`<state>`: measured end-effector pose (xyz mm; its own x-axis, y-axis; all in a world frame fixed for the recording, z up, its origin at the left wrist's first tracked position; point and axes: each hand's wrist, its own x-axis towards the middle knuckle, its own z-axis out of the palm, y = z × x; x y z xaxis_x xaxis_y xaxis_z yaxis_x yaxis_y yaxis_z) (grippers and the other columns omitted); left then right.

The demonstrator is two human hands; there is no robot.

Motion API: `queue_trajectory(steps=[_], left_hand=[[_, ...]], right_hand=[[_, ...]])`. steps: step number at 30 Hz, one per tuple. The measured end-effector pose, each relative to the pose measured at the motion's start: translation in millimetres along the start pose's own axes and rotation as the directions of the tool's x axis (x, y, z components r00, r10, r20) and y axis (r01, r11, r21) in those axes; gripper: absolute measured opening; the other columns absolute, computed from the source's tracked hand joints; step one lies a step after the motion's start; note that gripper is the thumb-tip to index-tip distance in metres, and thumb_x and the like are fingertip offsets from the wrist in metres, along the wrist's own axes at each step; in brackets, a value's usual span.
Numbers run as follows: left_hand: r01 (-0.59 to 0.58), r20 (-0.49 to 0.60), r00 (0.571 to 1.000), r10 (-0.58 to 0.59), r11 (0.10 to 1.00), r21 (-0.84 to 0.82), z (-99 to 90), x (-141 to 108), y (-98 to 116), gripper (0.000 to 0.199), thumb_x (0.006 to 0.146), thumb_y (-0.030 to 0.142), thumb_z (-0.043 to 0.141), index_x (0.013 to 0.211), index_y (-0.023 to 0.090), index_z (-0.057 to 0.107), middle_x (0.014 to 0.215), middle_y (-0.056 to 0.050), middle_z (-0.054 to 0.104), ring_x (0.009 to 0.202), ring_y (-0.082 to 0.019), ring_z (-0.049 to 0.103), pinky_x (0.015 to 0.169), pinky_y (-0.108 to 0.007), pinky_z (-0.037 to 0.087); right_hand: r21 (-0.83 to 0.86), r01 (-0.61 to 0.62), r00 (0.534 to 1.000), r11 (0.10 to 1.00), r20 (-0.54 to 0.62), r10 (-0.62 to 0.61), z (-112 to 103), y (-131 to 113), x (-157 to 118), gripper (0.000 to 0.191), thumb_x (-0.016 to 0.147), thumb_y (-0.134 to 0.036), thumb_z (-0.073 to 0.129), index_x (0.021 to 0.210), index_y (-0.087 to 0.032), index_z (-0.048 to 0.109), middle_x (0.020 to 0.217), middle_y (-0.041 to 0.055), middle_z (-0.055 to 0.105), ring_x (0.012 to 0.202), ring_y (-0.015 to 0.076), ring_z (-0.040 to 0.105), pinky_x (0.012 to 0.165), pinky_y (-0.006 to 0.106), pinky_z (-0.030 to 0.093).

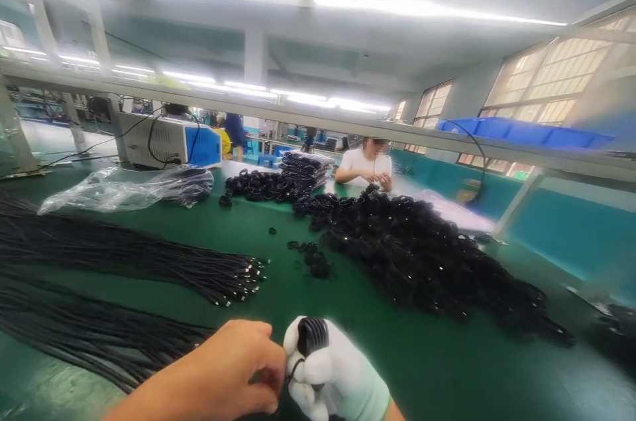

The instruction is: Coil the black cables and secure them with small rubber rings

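Observation:
In my right hand (328, 371), which wears a white glove, a tightly wound coil of black cable (313, 336) is gripped between thumb and fingers. A thin black loop of the cable sticks out at the gloved fingertips. My bare left hand (243, 368) is right beside it, its fingers curled in and touching the glove's left side. What the left fingers pinch, if anything, is hidden. Left of my hands lie two bundles of long straight black cables, an upper bundle (149, 255) with shiny metal plug ends and a lower bundle (99, 321) partly behind my left forearm.
A big heap of coiled black cables (422, 248) spreads over the green table (298, 295) to the right. Small black pieces (315, 258) lie mid-table. Farther back are a clear plastic bag (129, 189), a blue-and-white machine (171, 139) and a seated co-worker (365, 162). A shelf rail crosses above.

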<state>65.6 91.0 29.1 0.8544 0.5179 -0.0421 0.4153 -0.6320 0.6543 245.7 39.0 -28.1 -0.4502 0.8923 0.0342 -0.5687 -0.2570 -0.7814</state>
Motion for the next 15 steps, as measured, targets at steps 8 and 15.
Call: queue_trajectory(steps=[8,15], left_hand=[[0.044,-0.141,0.989,-0.047,0.999,-0.023,-3.8,1.0,-7.1,0.046,0.058,0.034,0.079,0.102,0.03,0.067,0.08,0.004,0.066,0.077,-0.017,0.056,0.071,-0.024,0.037],[0.039,-0.162,0.984,-0.068,0.984,-0.175,7.5,4.5,-12.2,0.063,0.061,0.025,0.074,0.121,0.029,0.054,0.107,-0.001,0.062,0.101,-0.022,0.053,0.086,-0.029,0.039]], right_hand=[[-0.276,0.043,0.958,0.96,-0.263,-0.118,4.5,-11.3,-7.0,0.037,0.067,-0.017,0.065,0.102,-0.013,0.055,0.07,0.0008,0.062,0.044,0.0081,0.052,0.035,0.017,0.043],[-0.49,-0.247,0.946,0.836,-0.311,0.097,12.7,-6.5,-0.1,0.056,0.062,-0.013,0.063,0.116,-0.016,0.048,0.063,-0.0037,0.059,0.044,0.0082,0.049,0.034,0.017,0.04]])
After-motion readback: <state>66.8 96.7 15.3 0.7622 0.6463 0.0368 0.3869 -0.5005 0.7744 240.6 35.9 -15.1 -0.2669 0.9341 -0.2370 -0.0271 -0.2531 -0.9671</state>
